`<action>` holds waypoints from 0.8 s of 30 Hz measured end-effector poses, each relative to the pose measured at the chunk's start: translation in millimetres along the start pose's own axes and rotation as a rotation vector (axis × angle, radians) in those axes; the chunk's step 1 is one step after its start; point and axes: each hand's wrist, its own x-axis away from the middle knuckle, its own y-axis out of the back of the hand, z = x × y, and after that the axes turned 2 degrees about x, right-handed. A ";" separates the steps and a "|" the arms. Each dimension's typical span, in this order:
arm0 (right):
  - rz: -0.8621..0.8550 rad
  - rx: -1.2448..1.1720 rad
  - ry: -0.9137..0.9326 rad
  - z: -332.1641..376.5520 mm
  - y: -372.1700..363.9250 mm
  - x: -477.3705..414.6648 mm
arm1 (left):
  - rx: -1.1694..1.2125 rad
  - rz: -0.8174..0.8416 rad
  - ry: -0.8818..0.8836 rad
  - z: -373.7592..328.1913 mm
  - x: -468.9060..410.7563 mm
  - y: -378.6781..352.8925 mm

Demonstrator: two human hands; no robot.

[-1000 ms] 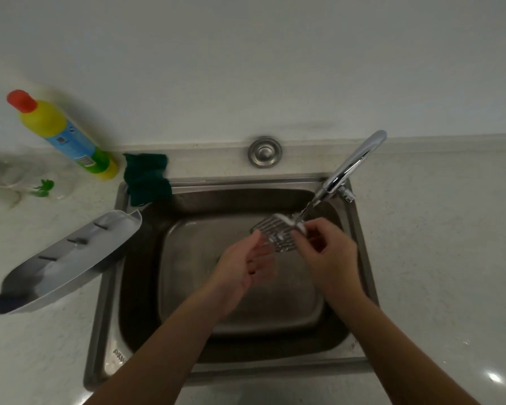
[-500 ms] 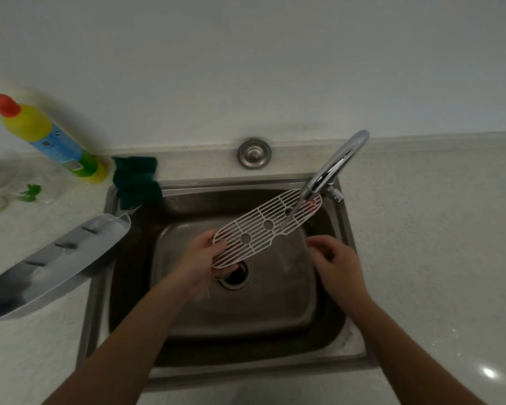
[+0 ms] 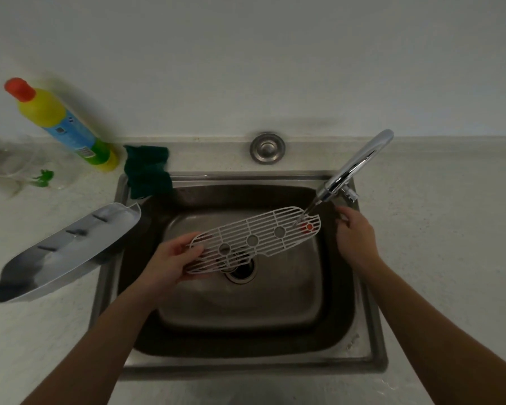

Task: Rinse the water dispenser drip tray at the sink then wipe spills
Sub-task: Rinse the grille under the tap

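Note:
My left hand [image 3: 170, 260] grips the near left end of a white slotted drip tray grate [image 3: 260, 236], held flat over the steel sink [image 3: 246, 366]. Its far right end, with a small red float, lies under the stream from the chrome tap [image 3: 354, 168]. Just right of that end my right hand [image 3: 355, 239] hovers with fingers loosely curled and nothing in it. The silver drip tray base [image 3: 62, 252] rests on the counter left of the sink, with one end jutting over the rim.
A dark green cloth [image 3: 146, 171] hangs over the sink's back left corner. A yellow bottle with a red cap [image 3: 62, 124] leans at the wall. A round steel cap [image 3: 267, 147] sits behind the basin. The drain [image 3: 241, 270] lies below the grate.
The grate went from held on edge under the tap by both hands to lying flat in my left hand alone. My right hand let go and drew off right.

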 end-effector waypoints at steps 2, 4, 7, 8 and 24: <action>-0.052 0.016 0.028 5.5 -0.9 -5.1 | -0.120 -0.015 -0.093 -5.5 3.2 5.4; -0.103 0.011 -0.006 9.8 3.1 -14.3 | -0.262 -0.042 -0.214 -12.9 6.4 10.5; -0.175 -0.049 -0.069 13.9 15.0 -31.5 | -0.544 -0.121 -0.379 -29.0 11.8 12.7; -0.185 -0.064 -0.084 15.9 18.1 -34.6 | -0.661 -0.165 -0.437 -35.7 14.1 12.5; 0.239 0.134 0.123 -27.8 -14.1 83.8 | -1.041 -0.433 -0.531 -4.4 76.2 -2.1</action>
